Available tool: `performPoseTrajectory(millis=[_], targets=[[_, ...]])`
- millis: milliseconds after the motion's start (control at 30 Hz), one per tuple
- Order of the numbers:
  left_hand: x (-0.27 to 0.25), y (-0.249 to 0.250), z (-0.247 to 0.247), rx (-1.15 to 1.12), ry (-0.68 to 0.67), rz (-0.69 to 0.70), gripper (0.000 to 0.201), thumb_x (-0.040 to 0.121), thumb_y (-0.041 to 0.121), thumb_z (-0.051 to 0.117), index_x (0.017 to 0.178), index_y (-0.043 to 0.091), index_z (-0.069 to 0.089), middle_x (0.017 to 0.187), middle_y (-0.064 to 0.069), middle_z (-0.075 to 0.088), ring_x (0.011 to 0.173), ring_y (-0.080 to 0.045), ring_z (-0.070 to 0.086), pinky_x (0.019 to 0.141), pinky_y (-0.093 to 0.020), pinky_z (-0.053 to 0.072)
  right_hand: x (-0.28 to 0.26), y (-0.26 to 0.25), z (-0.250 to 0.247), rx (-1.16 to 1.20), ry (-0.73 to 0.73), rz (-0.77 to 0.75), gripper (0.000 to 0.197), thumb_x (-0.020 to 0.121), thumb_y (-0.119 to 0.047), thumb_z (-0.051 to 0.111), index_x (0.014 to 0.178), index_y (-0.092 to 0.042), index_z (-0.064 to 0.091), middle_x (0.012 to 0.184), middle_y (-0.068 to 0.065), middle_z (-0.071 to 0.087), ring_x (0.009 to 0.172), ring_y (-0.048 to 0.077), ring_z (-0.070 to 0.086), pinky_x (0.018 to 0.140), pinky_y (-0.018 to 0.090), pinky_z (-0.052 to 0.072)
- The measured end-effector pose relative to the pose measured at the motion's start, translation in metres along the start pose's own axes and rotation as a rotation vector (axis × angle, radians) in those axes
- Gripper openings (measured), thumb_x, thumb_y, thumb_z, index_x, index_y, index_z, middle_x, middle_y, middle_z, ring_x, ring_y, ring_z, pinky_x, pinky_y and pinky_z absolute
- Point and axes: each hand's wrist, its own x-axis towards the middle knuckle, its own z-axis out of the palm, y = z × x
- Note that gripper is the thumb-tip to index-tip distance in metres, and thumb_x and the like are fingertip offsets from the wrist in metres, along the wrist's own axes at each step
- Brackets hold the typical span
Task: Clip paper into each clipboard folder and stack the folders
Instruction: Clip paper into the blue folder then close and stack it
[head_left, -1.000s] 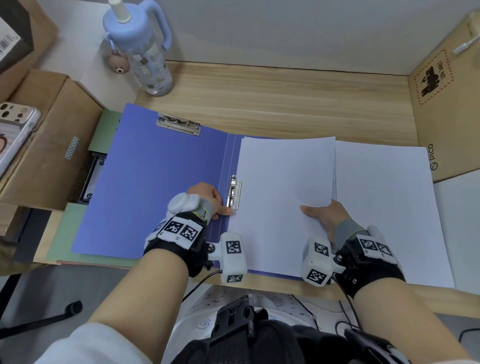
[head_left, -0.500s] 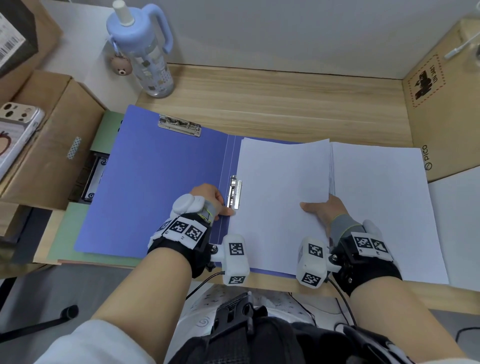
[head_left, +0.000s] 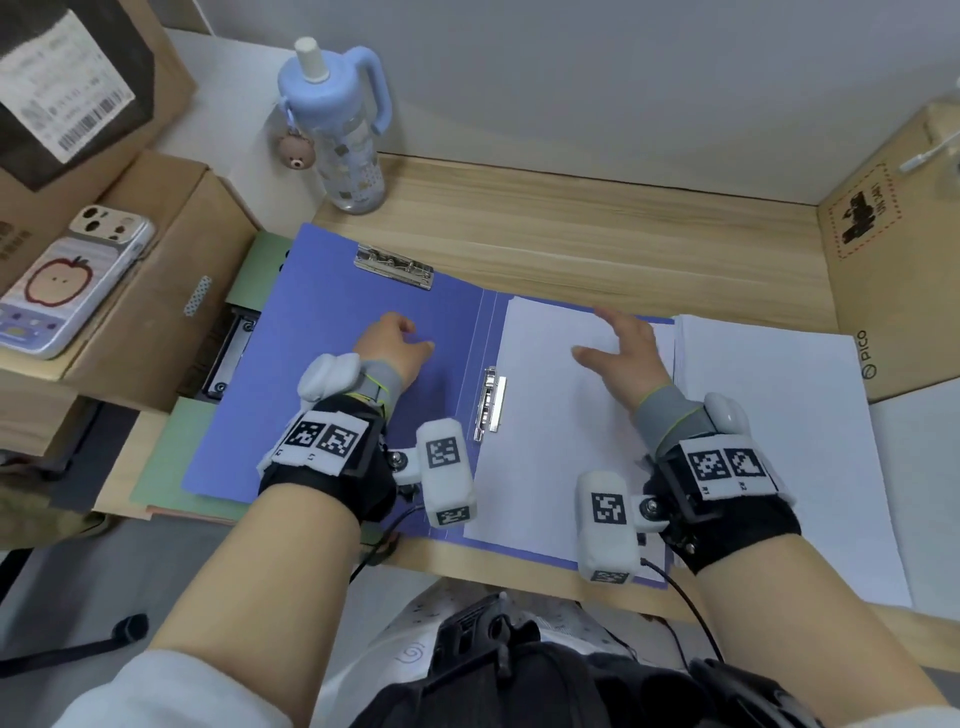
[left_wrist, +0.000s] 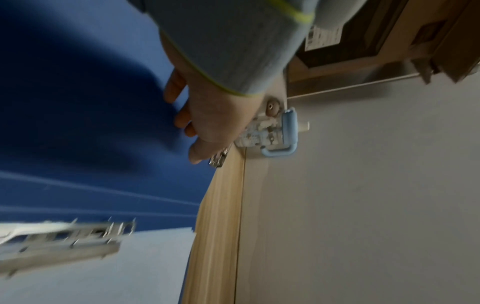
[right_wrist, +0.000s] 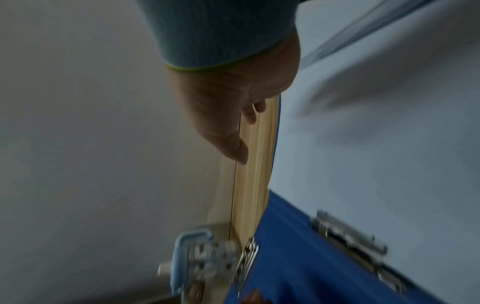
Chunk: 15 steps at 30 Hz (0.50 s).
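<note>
Tabletop (head_left: 571, 244), wood, carries all items. Nearest: folder (head_left: 322, 374), blue, lying open flat, its near edge at the tabletop's front. Right panel holds one paper (head_left: 545, 431), its left edge tucked under the spine clip (head_left: 491, 402), which lies flat on the sheet; judged clipped, so this folder looks ready to close. Left hand (head_left: 392, 348): over the bare left panel, fingers loosely bent, grasping nothing; whether it touches the panel cannot be told. Probably placed to swing that cover over. Right hand (head_left: 621, 353): fingers spread and relaxed above the paper, grasping nothing, likely steadying or smoothing the sheet. Just right of the folder: paper stack (head_left: 779, 441), the supply for further folders. Under the folder's left edge: green folders (head_left: 161, 467), partly hidden. Far edge of left panel: second clip (head_left: 394, 266), unused. Beyond, at the tabletop's left corner: bottle (head_left: 337, 124), blue. Left: boxes (head_left: 150, 332) bearing a phone (head_left: 67, 291).
</note>
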Motion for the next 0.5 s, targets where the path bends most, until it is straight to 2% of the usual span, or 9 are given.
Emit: performPoseTrajectory(millis=[133,233,367,500], targets=[[0.012,-0.019,-0.037,0.083,0.186,0.007,0.055,0.088,0.024,0.06,0.139,0.013,0.042,0.144,-0.013,0.04,0.134,-0.033,0.037,0.11,-0.039,0.03,-0.008,-0.028,0.041,0.032,-0.203,-0.047,0.057,0.091,-0.019,0.058,0.143,-0.025,0.035,0.152,0.0,0.025,0.141,0.018,0.026,0.107,0.026,0.026],[0.014,-0.036,-0.063,0.15,0.254,-0.059,0.064,0.086,0.026,0.06,0.144,0.014,0.035,0.149,-0.013,0.032,0.137,-0.034,0.029,0.113,-0.038,0.024,-0.014,-0.044,0.068,0.019,-0.318,-0.07,0.058,0.091,-0.017,0.058,0.144,-0.023,0.035,0.151,0.002,0.027,0.14,0.016,0.027,0.097,0.019,0.026],[0.013,-0.052,-0.086,0.099,0.23,-0.163,0.064,0.087,0.025,0.061,0.143,0.01,0.035,0.147,-0.019,0.032,0.135,-0.036,0.033,0.11,-0.038,0.028,-0.015,-0.063,0.098,0.042,-0.414,-0.053,0.058,0.09,-0.02,0.06,0.143,-0.027,0.036,0.152,0.0,0.027,0.14,0.017,0.028,0.105,0.026,0.03],[0.012,-0.058,-0.1,-0.037,0.12,-0.166,0.058,0.092,0.021,0.058,0.143,0.005,0.036,0.148,-0.015,0.037,0.134,-0.029,0.039,0.106,-0.032,0.033,-0.019,-0.086,0.122,0.098,-0.49,-0.032,0.059,0.091,-0.019,0.059,0.144,-0.026,0.035,0.154,-0.003,0.028,0.141,0.016,0.03,0.106,0.028,0.028]])
